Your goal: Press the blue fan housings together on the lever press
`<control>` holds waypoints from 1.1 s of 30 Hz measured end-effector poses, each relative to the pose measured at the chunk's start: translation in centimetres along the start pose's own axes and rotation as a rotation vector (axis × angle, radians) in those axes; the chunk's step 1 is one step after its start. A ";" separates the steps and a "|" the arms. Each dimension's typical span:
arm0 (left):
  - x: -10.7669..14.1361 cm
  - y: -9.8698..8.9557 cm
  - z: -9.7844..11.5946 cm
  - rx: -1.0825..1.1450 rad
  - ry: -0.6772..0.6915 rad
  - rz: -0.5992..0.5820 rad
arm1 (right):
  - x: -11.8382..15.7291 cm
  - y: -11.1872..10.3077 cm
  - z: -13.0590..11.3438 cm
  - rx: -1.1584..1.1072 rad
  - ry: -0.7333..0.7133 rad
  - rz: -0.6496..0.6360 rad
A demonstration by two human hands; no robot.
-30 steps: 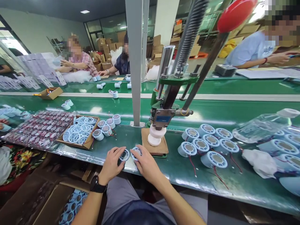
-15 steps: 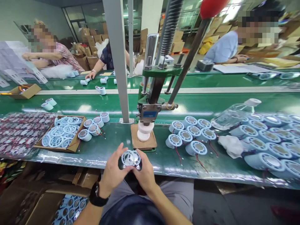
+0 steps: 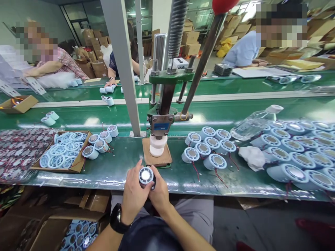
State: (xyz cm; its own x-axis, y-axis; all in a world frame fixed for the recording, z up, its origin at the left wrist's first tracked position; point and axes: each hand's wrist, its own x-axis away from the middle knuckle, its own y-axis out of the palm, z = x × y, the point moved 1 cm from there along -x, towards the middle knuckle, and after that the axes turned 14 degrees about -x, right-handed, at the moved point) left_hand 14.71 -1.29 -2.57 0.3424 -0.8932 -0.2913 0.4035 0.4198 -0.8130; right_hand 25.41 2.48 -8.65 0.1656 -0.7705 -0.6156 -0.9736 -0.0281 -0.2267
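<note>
1. Nearest, over the counter's [image 3: 125,177] front edge, our left hand [image 3: 134,191] and right hand [image 3: 160,193] hold a round housing [image 3: 146,175] between them, its slotted pale-blue ring and shiny disc facing up. The fingers of both hands are clamped around its smooth side.
2. Below the counter, to our left, an open cardboard box [image 3: 49,232] holds more pale-blue tubular parts [image 3: 78,228].
3. On the glossy green counter, left of our hands, a shallow cardboard tray [image 3: 80,166] carries a tangled heap of thin plastic rings [image 3: 59,150]. Five short cylinders [image 3: 101,145] with thin wires sit just beside it.
4. Just beyond our hands, a metal press [image 3: 161,126] has rounded white blocks [image 3: 157,145] under its head, above a flat brown cardboard pad [image 3: 165,157].
5. Right of the press, wired, slotted-top cylinders [image 3: 215,161] stand clustered; farther right lie a crumpled white wad [image 3: 251,158] and a clear, ribbed bottle [image 3: 250,123], tilted.
6. Farthest, past the smooth green belt [image 3: 86,116], we see people [image 3: 242,48] at work before stacked cartons [image 3: 190,37].
</note>
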 end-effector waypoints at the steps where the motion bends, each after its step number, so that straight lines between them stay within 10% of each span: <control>1: 0.1 0.2 0.0 0.013 -0.002 0.008 | 0.0 0.1 -0.1 0.003 0.002 0.000; 7: 1.1 1.8 -0.4 0.093 0.005 0.021 | -0.8 -0.7 -0.6 0.027 0.034 -0.233; 12: 0.7 2.3 -1.1 0.218 -0.041 -0.067 | -7.8 -7.1 -4.1 0.195 -0.030 -0.639; 18: -6.5 -1.5 -0.7 0.284 -0.122 -0.063 | -27.2 -15.6 -15.3 0.382 -0.412 -0.019; 23: -11.7 -0.4 2.1 0.405 -0.052 -0.087 | -39.4 -14.2 -16.2 0.175 -0.365 0.033; 28: -12.8 3.5 3.7 0.667 -0.001 -0.179 | -42.5 -12.3 -13.0 0.014 -0.515 -0.039; 33: -11.7 4.0 3.2 0.698 0.026 -0.218 | -38.8 -14.1 -17.1 0.097 -0.290 0.027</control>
State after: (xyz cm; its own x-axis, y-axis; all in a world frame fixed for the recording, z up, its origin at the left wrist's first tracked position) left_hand 15.02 11.36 -0.86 0.1755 -0.9681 -0.1787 0.9101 0.2288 -0.3456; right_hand 29.99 21.92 31.30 0.1913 -0.5554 -0.8092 -0.9611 0.0614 -0.2693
